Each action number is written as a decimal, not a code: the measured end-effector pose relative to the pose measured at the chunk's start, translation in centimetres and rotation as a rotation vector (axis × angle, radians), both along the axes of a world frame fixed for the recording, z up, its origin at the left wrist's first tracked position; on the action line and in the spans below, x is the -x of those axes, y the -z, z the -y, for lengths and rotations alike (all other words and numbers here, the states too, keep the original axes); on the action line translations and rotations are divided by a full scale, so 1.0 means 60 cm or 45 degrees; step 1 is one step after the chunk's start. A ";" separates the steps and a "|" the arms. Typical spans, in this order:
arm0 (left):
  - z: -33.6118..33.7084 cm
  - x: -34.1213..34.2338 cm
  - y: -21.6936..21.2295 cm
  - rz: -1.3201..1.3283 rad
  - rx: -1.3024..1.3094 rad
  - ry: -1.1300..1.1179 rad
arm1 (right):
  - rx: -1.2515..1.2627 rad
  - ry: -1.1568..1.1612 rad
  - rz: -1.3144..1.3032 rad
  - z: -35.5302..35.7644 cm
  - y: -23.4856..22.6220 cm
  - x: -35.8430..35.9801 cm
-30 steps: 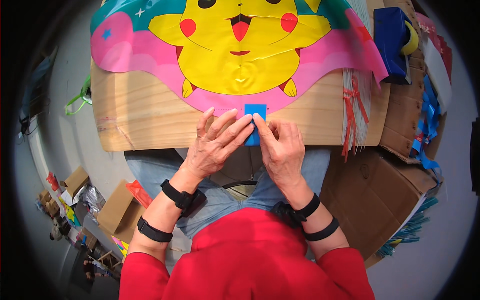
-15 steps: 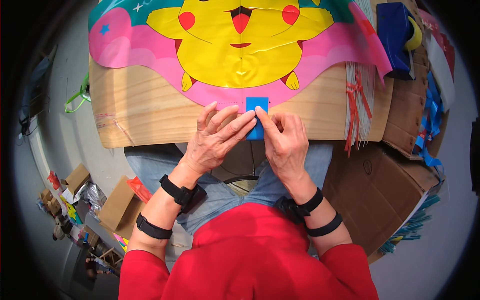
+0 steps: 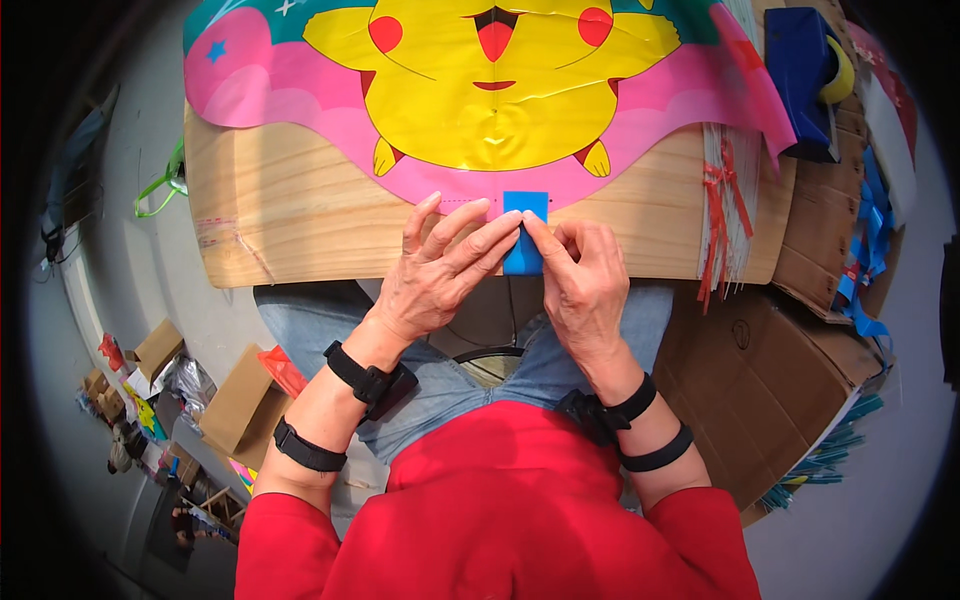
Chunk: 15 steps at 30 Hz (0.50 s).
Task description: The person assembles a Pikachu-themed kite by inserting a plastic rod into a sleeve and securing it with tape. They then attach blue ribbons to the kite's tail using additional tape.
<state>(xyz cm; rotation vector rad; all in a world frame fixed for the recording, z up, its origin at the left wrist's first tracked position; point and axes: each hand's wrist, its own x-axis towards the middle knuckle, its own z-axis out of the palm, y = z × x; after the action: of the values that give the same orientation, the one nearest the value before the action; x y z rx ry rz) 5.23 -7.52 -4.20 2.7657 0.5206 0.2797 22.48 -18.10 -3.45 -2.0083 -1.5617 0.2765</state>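
Observation:
A thin printed plastic sheet (image 3: 440, 180) with a yellow cartoon figure on pink and teal lies over the wooden board (image 3: 330, 240) in front of me. A blue rectangular strip (image 3: 525, 262) lies across its lower pink edge and reaches toward the board's near edge. My left hand (image 3: 437, 262) has its fingers stretched and spread, with a fingertip at the strip's left side. On the strip's right side, my right hand (image 3: 582, 275) presses with one extended digit while its other fingers are curled. The fingertips of both hands meet on the strip.
Thin white sticks tied with red ribbon (image 3: 722, 215) lie at the board's right. Beyond them stands a blue tape dispenser (image 3: 797, 75) with a yellow roll. A large cardboard box (image 3: 745, 375) is beside my right knee; smaller opened boxes (image 3: 245, 400) sit on the floor at left.
My view has shifted slightly, so everything appears a little to the right. The fingertips have come closer together on the blue strip, which stays at the sheet's edge.

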 end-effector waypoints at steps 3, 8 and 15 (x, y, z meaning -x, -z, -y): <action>0.000 0.001 0.001 -0.001 -0.015 0.010 | -0.010 -0.007 -0.011 0.001 0.001 -0.002; 0.000 -0.001 -0.002 0.000 -0.013 0.006 | -0.011 -0.010 0.003 0.000 0.001 -0.002; 0.002 -0.002 -0.001 -0.005 0.007 -0.007 | -0.039 -0.007 -0.012 0.002 0.005 -0.003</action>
<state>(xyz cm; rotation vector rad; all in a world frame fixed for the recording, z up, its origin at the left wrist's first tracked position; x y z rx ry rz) 5.32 -7.64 -4.13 2.7601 0.5291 0.2738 22.64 -18.20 -3.73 -1.9766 -1.5566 0.2620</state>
